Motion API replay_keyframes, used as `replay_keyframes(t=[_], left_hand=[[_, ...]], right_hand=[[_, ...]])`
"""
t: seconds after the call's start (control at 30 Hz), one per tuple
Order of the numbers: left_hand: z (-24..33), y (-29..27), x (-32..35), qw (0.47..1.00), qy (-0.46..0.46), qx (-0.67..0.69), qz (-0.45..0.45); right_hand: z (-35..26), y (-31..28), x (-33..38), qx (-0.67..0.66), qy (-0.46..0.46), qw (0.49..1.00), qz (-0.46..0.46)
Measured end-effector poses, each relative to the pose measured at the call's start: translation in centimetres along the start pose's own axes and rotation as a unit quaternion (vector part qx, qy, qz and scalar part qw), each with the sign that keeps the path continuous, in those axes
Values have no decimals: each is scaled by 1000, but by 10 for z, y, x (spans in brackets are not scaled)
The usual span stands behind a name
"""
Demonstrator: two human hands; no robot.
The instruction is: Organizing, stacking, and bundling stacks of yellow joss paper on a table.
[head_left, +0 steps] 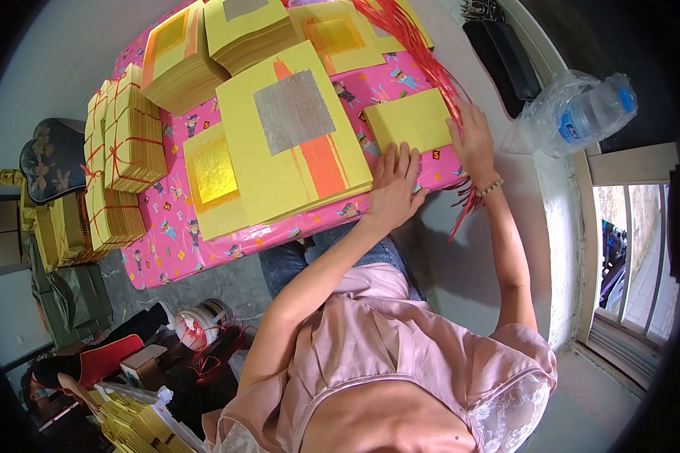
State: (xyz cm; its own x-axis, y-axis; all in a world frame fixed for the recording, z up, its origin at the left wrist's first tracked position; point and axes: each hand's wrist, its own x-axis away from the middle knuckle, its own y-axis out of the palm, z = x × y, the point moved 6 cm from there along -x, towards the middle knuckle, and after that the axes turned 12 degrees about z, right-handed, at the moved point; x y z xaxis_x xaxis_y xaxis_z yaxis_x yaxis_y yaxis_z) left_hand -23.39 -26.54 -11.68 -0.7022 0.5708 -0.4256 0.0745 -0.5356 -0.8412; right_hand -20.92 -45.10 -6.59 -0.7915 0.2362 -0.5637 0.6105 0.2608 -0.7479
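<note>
So my left hand point(391, 189) lies flat, fingers loose, touching the small yellow paper stack point(409, 121) on the pink tabletop point(175, 241). My right hand point(472, 140) rests at the stack's right edge among red strings point(415, 45); can't tell if its fingers are pinching one.

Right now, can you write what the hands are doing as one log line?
left hand: flat beside small yellow paper stack | right hand: on stack's right edge, at red strings | surface: pink patterned table
</note>
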Motion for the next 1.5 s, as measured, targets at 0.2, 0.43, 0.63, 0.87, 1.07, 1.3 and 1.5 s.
replay_keyframes(t=[0.2,0.43,0.63,0.87,1.07,1.3,1.5], left_hand=[[1,1,1,1000,0,2,3],[-1,-9,3,994,-33,97,34],[26,-61,16,983,18,171,68],[17,-184,28,958,66,222,168],[-35,-239,30,962,1,108,249],[-64,-236,34,967,-54,64,242],[-67,-239,29,968,-70,78,227]], right_hand=[[-2,42,41,36,-99,985,-133],[5,46,39,17,-79,985,-150],[-9,23,17,7,-96,987,-131],[-113,-46,-33,-188,-123,972,-72],[-184,-69,-30,-286,-233,921,-123],[-198,-59,-19,-262,-303,909,-119],[-199,-58,-22,-303,-256,908,-134]])
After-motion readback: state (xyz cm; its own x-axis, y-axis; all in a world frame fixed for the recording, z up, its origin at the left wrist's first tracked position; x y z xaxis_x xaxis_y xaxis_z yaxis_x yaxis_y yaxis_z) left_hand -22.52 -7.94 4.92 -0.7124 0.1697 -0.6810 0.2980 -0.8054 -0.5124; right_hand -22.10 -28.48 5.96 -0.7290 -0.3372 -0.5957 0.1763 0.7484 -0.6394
